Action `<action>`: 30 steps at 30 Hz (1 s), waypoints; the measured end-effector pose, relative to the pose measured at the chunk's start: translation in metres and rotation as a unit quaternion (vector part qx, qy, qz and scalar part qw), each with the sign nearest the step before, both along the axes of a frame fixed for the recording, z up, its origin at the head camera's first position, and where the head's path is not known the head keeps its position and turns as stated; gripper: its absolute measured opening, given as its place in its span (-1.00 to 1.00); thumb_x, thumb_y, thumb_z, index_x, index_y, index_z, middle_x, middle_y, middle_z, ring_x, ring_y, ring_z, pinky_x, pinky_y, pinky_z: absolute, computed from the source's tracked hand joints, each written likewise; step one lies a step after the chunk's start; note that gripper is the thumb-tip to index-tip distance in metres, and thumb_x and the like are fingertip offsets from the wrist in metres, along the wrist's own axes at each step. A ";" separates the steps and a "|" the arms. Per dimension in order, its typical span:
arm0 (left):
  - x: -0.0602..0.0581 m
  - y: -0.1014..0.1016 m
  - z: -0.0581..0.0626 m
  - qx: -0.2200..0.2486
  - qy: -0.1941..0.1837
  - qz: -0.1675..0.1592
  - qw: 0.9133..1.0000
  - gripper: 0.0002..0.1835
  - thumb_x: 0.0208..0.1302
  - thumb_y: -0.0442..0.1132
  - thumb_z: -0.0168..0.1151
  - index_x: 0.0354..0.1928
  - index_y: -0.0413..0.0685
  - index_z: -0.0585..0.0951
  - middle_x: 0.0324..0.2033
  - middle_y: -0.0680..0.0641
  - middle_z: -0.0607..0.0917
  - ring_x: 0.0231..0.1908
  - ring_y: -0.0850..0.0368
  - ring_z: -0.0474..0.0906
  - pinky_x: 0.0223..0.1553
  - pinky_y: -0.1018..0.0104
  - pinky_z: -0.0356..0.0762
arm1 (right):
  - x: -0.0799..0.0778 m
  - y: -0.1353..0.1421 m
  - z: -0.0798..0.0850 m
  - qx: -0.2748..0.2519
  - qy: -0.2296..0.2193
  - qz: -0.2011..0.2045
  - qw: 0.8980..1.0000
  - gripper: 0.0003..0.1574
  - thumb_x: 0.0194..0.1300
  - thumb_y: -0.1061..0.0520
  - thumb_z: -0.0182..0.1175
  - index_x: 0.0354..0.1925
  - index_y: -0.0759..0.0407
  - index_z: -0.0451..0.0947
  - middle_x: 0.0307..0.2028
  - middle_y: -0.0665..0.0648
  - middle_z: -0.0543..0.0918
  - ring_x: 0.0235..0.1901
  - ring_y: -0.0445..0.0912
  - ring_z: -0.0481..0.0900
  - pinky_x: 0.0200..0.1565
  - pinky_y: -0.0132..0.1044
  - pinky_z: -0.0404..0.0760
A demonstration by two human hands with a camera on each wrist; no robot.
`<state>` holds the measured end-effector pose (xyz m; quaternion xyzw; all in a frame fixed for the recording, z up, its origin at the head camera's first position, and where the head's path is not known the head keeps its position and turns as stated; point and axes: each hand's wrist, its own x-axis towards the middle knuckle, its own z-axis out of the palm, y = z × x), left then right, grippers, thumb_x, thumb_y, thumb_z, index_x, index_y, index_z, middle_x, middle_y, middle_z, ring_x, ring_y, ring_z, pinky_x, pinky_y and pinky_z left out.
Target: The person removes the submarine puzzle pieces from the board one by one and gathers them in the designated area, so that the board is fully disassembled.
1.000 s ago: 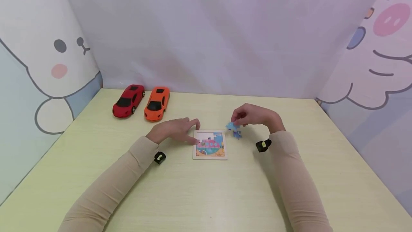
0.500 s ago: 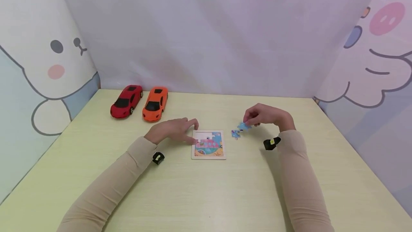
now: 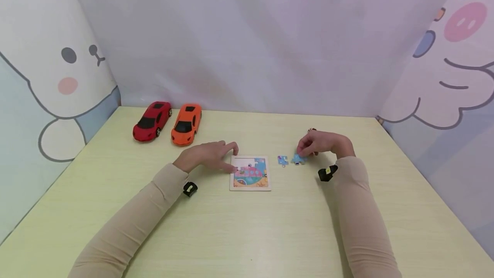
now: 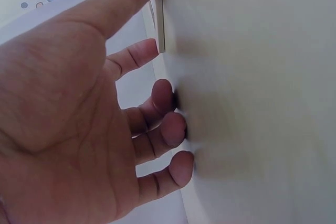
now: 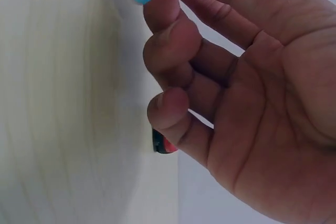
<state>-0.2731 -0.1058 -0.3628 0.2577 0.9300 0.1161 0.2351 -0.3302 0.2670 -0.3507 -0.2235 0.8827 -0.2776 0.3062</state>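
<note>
On the table, right hand fingers pinching blue puzzle piece, left hand flat, fingers relaxed

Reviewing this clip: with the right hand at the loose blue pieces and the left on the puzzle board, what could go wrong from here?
1. The right hand pinches a blue puzzle piece only by its edge at the fingertips; it might slip or twist.
2. A second loose piece lies just beside it, so a fingertip may knock it away.
3. The left hand steadies the puzzle board only at one corner; the board could slide when pressed.
</note>
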 end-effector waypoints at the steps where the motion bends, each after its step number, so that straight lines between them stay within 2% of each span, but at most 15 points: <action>1: 0.000 0.000 0.000 -0.001 0.000 0.000 1.000 -0.46 0.29 0.22 0.29 0.17 0.24 0.33 -0.13 -0.07 0.46 -0.13 0.00 0.44 -0.16 0.13 0.41 | 0.000 0.001 -0.001 -0.002 -0.002 0.001 1.000 -0.89 0.35 0.15 0.30 -0.25 0.20 0.65 -0.42 0.00 0.54 -0.40 -0.08 0.39 -0.30 -0.27 0.41; 13: -0.001 0.000 -0.002 -0.002 0.005 -0.004 1.000 -0.46 0.30 0.22 0.28 0.17 0.25 0.33 -0.13 -0.07 0.46 -0.12 0.01 0.44 -0.14 0.13 0.41 | -0.005 0.014 -0.011 -0.018 -0.014 0.007 1.000 -0.87 0.38 0.16 0.28 -0.21 0.23 0.65 -0.46 0.01 0.51 -0.46 -0.12 0.35 -0.32 -0.32 0.38; 25: -0.003 -0.002 -0.005 0.003 0.006 -0.007 1.000 -0.45 0.29 0.23 0.28 0.17 0.25 0.33 -0.12 -0.07 0.46 -0.11 0.01 0.44 -0.13 0.13 0.42 | -0.006 0.013 -0.010 -0.025 -0.009 0.010 1.000 -0.82 0.37 0.14 0.28 -0.19 0.25 0.67 -0.44 -0.03 0.55 -0.46 -0.16 0.36 -0.33 -0.33 0.38; 30: -0.003 -0.003 -0.005 0.005 0.008 -0.009 1.000 -0.46 0.30 0.23 0.28 0.17 0.25 0.33 -0.12 -0.08 0.46 -0.12 0.01 0.44 -0.13 0.12 0.41 | -0.006 0.012 -0.010 -0.024 -0.013 -0.001 1.000 -0.83 0.37 0.14 0.28 -0.18 0.25 0.66 -0.42 -0.02 0.55 -0.45 -0.15 0.36 -0.33 -0.33 0.38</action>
